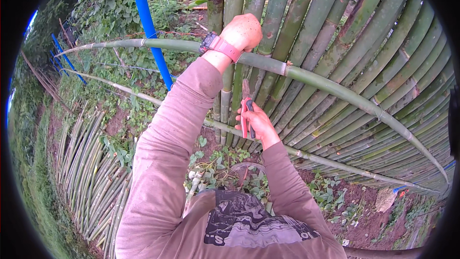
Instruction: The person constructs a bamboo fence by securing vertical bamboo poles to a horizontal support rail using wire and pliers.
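Note:
My left hand (242, 31) is closed in a fist just above the upper bamboo rail (326, 82), against the upright bamboo poles. Its fingers curl away from view, so what they hold is hidden. The wrist, with a watch (207, 42) on a pink strap, crosses in front of the rail. Lower and to the right, my right hand (258, 123) is wrapped round the red and black handles of a pair of pliers (246, 103). The jaws point up toward the rail, apart from it, in front of the green upright poles (280, 19).
A lower bamboo rail (330, 159) runs across the fence behind my right forearm. One blue post (146, 14) stands left of my left hand. Many cut bamboo lengths (96, 172) lie on the ground at left. Leafy vines (220, 160) grow at the fence's foot.

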Demonstrator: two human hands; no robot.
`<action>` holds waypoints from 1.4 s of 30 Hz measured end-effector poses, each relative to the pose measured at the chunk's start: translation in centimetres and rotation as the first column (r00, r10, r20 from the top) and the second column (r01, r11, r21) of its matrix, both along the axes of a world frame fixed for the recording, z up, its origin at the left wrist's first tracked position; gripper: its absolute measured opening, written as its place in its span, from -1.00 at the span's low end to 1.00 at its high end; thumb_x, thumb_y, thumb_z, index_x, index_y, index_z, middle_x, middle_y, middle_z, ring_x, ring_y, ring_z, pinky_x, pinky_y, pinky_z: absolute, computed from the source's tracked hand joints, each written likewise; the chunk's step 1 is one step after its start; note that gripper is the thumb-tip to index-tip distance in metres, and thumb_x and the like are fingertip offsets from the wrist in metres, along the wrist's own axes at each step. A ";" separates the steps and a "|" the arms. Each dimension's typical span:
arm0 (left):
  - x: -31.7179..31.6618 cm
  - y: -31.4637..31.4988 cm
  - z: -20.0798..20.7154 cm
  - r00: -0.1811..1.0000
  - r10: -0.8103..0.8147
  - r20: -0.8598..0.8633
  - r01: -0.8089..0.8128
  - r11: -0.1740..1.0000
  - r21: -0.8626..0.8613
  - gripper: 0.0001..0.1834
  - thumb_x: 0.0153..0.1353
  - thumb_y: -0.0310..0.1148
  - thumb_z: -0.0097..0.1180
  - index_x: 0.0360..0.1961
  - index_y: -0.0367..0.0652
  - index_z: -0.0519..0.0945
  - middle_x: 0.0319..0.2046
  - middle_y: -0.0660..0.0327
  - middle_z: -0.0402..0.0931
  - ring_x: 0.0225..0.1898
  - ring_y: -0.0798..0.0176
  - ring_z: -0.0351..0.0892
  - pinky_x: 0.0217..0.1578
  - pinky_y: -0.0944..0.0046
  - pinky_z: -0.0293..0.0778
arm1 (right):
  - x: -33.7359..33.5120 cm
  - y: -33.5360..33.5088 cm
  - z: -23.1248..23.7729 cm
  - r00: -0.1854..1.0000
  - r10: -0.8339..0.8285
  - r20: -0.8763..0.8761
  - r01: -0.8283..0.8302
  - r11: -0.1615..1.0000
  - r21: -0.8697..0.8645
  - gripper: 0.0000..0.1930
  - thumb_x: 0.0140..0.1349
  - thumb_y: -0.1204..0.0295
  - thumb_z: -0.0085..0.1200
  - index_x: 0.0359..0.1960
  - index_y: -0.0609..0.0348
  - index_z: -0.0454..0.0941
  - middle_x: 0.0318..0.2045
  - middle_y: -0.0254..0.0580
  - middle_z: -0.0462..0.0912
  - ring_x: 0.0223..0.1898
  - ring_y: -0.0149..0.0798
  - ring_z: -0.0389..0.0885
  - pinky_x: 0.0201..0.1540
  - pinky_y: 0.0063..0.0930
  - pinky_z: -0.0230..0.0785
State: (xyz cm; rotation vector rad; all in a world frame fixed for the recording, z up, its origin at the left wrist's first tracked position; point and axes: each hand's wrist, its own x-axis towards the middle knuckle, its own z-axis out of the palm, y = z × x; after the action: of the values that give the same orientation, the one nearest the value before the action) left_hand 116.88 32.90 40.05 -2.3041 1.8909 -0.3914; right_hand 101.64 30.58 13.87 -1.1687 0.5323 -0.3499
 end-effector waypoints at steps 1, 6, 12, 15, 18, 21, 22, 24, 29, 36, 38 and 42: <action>0.2 0.0 -0.1 1.000 -0.001 0.001 0.001 1.000 0.001 -0.74 -0.21 -0.54 0.32 -0.37 -0.27 0.75 -0.27 -0.12 0.66 -0.19 -0.12 0.70 -0.16 0.08 0.62 | 0.2 0.1 -0.1 1.000 0.004 0.011 -0.003 0.999 -0.039 -0.43 0.22 0.56 -0.08 0.31 0.04 0.24 -0.11 -0.26 0.52 -0.17 -0.28 0.58 -0.29 -0.31 0.56; 1.7 1.3 -5.1 0.819 -0.158 -0.552 -0.065 0.930 -0.362 -0.67 0.05 -0.47 0.12 -0.12 -0.34 0.61 -0.46 0.03 0.60 -0.49 0.13 0.58 -0.44 0.15 0.50 | -0.4 1.7 0.8 0.996 -0.047 0.072 0.049 0.998 -0.026 -0.48 0.22 0.54 -0.07 0.26 0.13 0.24 -0.21 -0.23 0.49 -0.35 -0.35 0.52 -0.42 -0.41 0.49; 1.1 3.8 -11.9 -0.119 -0.403 -0.907 -0.370 0.866 -0.336 -0.69 0.34 -0.47 -0.05 0.09 -0.27 0.40 -0.49 0.23 0.53 -0.74 0.42 0.31 -0.71 0.40 0.18 | -1.3 2.9 1.5 1.000 -0.017 0.015 0.018 0.996 -0.088 -0.42 0.16 0.60 -0.14 0.29 0.13 0.21 -0.26 -0.21 0.46 -0.41 -0.37 0.47 -0.44 -0.43 0.46; 1.3 3.8 -14.7 -0.214 -0.408 -0.888 -0.378 0.872 -0.310 -0.75 0.36 -0.45 0.00 0.03 -0.22 0.46 -0.46 0.23 0.55 -0.74 0.42 0.36 -0.71 0.41 0.19 | -1.7 3.5 1.4 1.000 0.008 0.015 -0.008 0.999 -0.040 -0.37 0.14 0.61 -0.14 0.32 0.07 0.18 -0.26 -0.22 0.44 -0.42 -0.37 0.45 -0.46 -0.41 0.45; 1.5 3.5 -16.3 -0.232 -0.409 -0.882 -0.382 0.873 -0.305 -0.79 0.34 -0.47 0.04 -0.02 -0.19 0.52 -0.41 0.25 0.55 -0.71 0.41 0.46 -0.71 0.42 0.23 | -2.8 3.3 1.8 0.996 0.035 0.079 -0.037 0.999 0.028 -0.35 0.13 0.61 -0.16 0.34 0.05 0.16 -0.29 -0.23 0.43 -0.41 -0.36 0.45 -0.45 -0.40 0.43; 1.7 3.1 -17.9 -0.184 -0.421 -0.888 -0.373 0.866 -0.334 -0.81 0.33 -0.49 0.06 -0.04 -0.22 0.52 -0.41 0.28 0.52 -0.65 0.40 0.49 -0.56 0.40 0.40 | -3.8 3.6 3.1 0.978 0.067 0.197 -0.106 0.976 0.191 -0.34 0.11 0.62 -0.16 0.33 0.02 0.16 -0.30 -0.22 0.43 -0.40 -0.32 0.45 -0.43 -0.37 0.40; 2.1 2.5 -18.7 -0.187 -0.429 -0.884 -0.375 0.863 -0.339 -0.81 0.33 -0.49 0.06 -0.04 -0.22 0.52 -0.41 0.28 0.52 -0.65 0.40 0.49 -0.56 0.40 0.40 | -4.0 3.8 3.8 0.979 0.070 0.192 -0.106 0.977 0.183 -0.34 0.11 0.62 -0.16 0.33 0.02 0.16 -0.30 -0.22 0.43 -0.40 -0.32 0.45 -0.43 -0.37 0.40; 3.5 1.5 -20.7 -0.058 -0.535 -0.843 -0.329 0.807 -0.489 -0.84 0.33 -0.51 0.04 -0.09 -0.26 0.51 -0.43 0.29 0.49 -0.55 0.42 0.50 -0.47 0.39 0.47 | -3.8 4.4 5.0 0.947 0.118 0.300 -0.215 0.925 0.313 -0.33 0.08 0.62 -0.15 0.33 -0.01 0.16 -0.29 -0.20 0.44 -0.40 -0.28 0.45 -0.42 -0.35 0.36; 2.1 0.5 -21.2 -0.203 -0.558 -0.805 -0.302 0.817 -0.490 -0.92 0.35 -0.55 -0.09 -0.16 -0.27 0.42 -0.49 0.24 0.48 -0.57 0.37 0.52 -0.56 0.30 0.52 | -3.9 4.3 8.4 0.908 0.150 0.392 -0.313 0.864 0.393 -0.38 0.15 0.56 -0.06 0.31 -0.01 0.18 -0.28 -0.12 0.45 -0.36 -0.24 0.44 -0.37 -0.33 0.33; 1.6 -0.5 -23.2 -0.426 -0.668 -0.610 -0.387 0.744 -0.544 -0.90 0.32 -0.59 -0.10 -0.17 -0.29 0.43 -0.38 0.28 0.44 -0.41 0.41 0.41 -0.28 0.34 0.45 | -1.2 1.8 14.4 0.866 0.218 0.449 -0.425 0.794 0.434 -0.43 0.11 0.43 -0.04 0.24 0.06 0.25 -0.25 -0.18 0.39 -0.34 -0.28 0.33 -0.40 -0.42 0.26; 1.5 -0.4 -23.4 -0.291 -0.669 -0.685 -0.338 0.741 -0.580 -0.91 0.33 -0.56 -0.09 -0.18 -0.28 0.44 -0.42 0.27 0.43 -0.43 0.40 0.42 -0.30 0.34 0.43 | -0.9 1.0 15.1 0.860 0.200 0.469 -0.431 0.778 0.458 -0.38 0.11 0.42 -0.05 0.28 0.20 0.19 -0.25 -0.16 0.35 -0.34 -0.28 0.31 -0.42 -0.47 0.24; 0.6 -0.3 -23.7 -0.259 -0.669 -0.697 -0.337 0.738 -0.584 -0.92 0.33 -0.55 -0.10 -0.19 -0.27 0.42 -0.49 0.26 0.40 -0.44 0.38 0.39 -0.31 0.32 0.41 | -0.7 0.1 15.8 0.848 0.152 0.509 -0.440 0.737 0.513 -0.30 0.10 0.43 -0.01 0.32 0.28 0.09 -0.22 -0.15 0.28 -0.32 -0.29 0.29 -0.44 -0.48 0.26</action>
State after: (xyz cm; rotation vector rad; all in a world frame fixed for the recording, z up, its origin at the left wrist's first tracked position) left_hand 117.47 32.56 16.39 -2.8528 3.1369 2.1467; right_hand 100.96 30.68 29.63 -0.4856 0.0249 -0.1194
